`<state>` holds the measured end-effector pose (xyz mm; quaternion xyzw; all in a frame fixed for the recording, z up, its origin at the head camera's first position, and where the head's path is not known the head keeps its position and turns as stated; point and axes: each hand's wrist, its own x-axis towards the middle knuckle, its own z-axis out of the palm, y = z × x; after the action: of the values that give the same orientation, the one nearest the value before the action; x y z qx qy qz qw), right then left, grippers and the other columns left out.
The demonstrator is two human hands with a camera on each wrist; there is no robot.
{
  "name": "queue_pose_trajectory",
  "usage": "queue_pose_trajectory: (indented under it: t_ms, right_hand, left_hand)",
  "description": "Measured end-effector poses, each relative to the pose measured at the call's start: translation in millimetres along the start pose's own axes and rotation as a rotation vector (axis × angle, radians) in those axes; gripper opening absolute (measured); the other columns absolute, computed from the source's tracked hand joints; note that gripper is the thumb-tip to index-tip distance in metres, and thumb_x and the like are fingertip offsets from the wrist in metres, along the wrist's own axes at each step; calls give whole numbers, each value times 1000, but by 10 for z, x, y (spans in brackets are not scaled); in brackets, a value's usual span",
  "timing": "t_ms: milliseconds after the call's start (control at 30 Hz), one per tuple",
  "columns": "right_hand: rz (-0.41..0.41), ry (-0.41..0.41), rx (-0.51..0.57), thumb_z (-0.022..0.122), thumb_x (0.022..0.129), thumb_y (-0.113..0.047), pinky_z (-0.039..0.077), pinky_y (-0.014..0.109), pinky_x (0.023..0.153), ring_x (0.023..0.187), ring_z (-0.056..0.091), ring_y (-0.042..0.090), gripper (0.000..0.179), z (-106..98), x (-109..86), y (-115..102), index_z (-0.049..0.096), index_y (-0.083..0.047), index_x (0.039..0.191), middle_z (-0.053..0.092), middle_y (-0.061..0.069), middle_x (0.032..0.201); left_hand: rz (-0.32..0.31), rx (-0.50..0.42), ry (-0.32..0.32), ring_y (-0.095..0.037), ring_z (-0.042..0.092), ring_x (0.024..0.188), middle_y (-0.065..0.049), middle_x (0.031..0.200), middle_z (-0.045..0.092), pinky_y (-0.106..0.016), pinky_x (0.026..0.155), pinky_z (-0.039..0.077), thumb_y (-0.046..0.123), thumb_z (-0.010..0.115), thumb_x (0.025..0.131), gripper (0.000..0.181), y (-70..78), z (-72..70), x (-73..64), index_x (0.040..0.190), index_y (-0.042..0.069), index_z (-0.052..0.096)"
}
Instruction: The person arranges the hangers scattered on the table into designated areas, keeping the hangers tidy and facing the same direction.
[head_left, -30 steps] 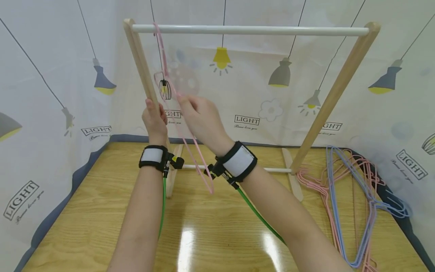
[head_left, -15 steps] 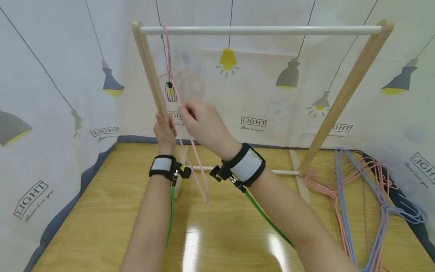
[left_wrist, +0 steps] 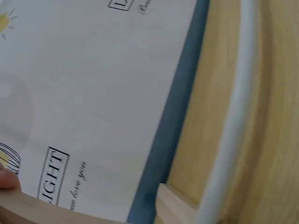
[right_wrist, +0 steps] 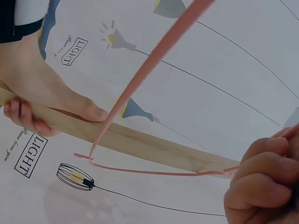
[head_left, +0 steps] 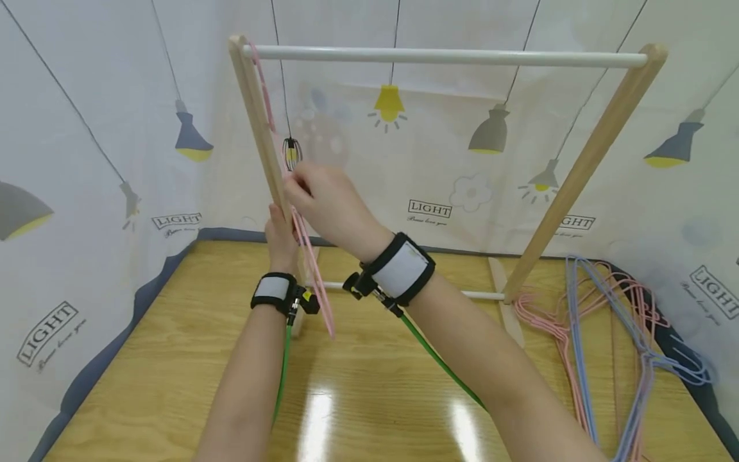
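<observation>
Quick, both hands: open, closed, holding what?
Left hand: closed, gripping the left wooden post.
Right hand: closed, holding a pink hanger.

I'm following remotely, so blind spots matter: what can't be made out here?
Head view: how the right hand grips the pink hanger, hidden by that hand itself.
Left wrist view: most of the left hand, cut off by the left edge.
Head view: how many piled hangers; they overlap, and the bottom edge crops some.
</observation>
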<state>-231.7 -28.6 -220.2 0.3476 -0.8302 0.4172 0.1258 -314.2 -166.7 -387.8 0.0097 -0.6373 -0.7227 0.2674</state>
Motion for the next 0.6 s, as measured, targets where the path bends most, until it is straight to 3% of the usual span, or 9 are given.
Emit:
queue_pose_trajectory:
  t_ms: [200,233,433,600]
  right_hand:
    - [-4,16,28,42,103,-15,32,25,54,53,37,17,29,28,-27,27,51,-7,77,42,5,63]
    - [-2,20,31,42,104,-16,31,25,54,53,37,17,29,28,-39,34,53,-7,79,41,5,63]
    - [-11,56,58,42,105,-22,27,25,53,51,32,16,34,19,-126,86,49,-9,75,35,4,59]
    - [-32,95,102,44,104,-22,28,26,51,49,34,17,37,6,-210,118,45,-10,69,36,4,57]
  left_hand:
    - [-74,-74,-35,-4,32,41,5,53,34,-20,40,26,87,40,63,73,-140,-71,-218,67,14,45]
    - [-72,-80,-35,-4,32,42,4,53,34,-19,41,26,87,39,64,79,-136,-70,-248,67,8,43]
    - [1,-52,-10,-3,29,39,4,49,32,-18,38,23,88,37,65,109,-138,-32,-269,75,-21,31]
    - [38,-62,-33,-4,29,38,3,48,32,-18,38,23,88,38,66,112,-106,-16,-276,72,-24,30]
